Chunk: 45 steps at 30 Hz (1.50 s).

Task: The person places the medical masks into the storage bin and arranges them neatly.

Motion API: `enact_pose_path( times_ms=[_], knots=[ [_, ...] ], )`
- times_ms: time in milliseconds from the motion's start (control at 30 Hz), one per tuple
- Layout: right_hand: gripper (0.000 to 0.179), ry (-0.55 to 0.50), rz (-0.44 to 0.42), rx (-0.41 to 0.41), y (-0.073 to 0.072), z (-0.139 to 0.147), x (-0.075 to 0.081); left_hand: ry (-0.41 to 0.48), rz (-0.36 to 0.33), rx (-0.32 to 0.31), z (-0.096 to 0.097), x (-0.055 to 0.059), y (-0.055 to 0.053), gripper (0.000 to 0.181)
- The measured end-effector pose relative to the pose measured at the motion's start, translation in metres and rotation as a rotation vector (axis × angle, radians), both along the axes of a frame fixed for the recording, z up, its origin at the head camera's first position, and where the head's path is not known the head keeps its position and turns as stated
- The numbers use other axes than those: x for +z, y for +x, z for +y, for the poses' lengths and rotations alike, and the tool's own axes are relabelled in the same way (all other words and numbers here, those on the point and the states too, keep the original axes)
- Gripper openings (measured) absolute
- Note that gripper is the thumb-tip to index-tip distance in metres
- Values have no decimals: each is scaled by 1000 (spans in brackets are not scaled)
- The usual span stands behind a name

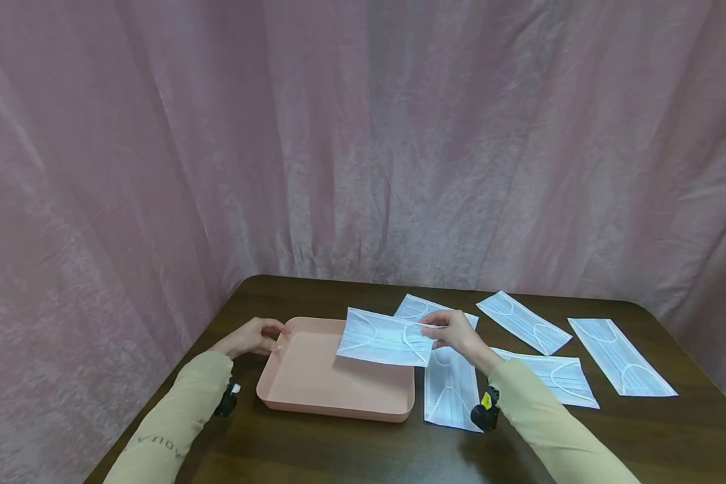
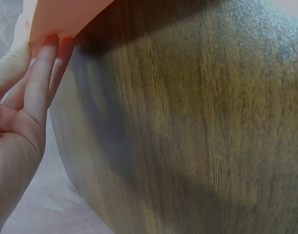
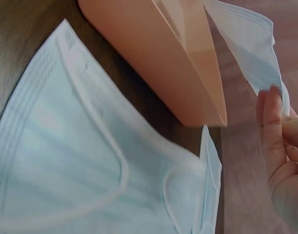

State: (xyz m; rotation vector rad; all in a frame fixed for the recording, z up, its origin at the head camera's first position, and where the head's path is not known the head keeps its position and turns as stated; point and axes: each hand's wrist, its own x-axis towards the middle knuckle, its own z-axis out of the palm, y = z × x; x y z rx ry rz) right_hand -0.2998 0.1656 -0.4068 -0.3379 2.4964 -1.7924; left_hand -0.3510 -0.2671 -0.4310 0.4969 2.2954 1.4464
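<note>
A pale blue face mask point(image 1: 382, 338) with white ear loops hangs over the right part of a shallow pink tray point(image 1: 333, 386). My right hand point(image 1: 454, 333) pinches it by its right end between thumb and fingers; the right wrist view shows the same mask point(image 3: 251, 44) above the tray's wall point(image 3: 154, 63). At the tray's left rim, my left hand point(image 1: 255, 338) grips the edge, thumb on one side and fingers on the other, as the left wrist view shows at the tray's corner point(image 2: 61, 19). The tray's inside shows bare pink bottom.
Several more masks lie right of the tray: one flat beside it point(image 1: 450, 396), one behind the right hand point(image 1: 416, 306), one partly under the right forearm point(image 1: 556, 376), and others farther right point(image 1: 620, 356). The brown wooden table point(image 1: 339, 450) ends at a pink curtain point(image 1: 351, 134).
</note>
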Motion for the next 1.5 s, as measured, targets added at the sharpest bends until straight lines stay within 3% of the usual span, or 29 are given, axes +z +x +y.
enact_pose_path(
  times_ms=[267,933,1500],
  knots=[
    [18,-41,-5,75,-3,-29,-9,-12,-7,6,0,0,0,40],
    [13,71,91,151,-4,-60,-24,-20,6,17,0,-2,0,39],
    [14,332,296,167,-13,-78,-31,-28,2,28,-2,-5,-4,40]
  ],
)
